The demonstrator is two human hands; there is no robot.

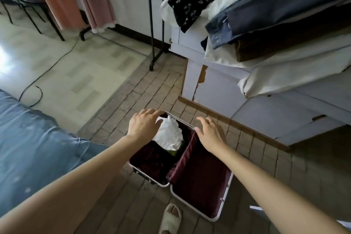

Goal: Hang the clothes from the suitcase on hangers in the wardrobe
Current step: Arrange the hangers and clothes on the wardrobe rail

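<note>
An open suitcase [201,213] with dark red lining stands on the tiled floor, its two halves spread apart. A crumpled white garment or bag [168,137] lies in the left half, over dark clothes and something green. My left hand [143,124] rests on the far rim of the left half, fingers curled over the edge beside the white bundle. My right hand [209,133] lies with relaxed fingers on the top edge of the right half. That half shows only lining.
A black clothes rack [152,24] stands at the back with pink garments [74,0] hanging left of it. A white cabinet [209,85] on the right carries a pile of clothes [247,11]. A blue bed cover [34,138] lies left; a cable [47,68] crosses the floor. A slippered foot [171,216] stands near the suitcase.
</note>
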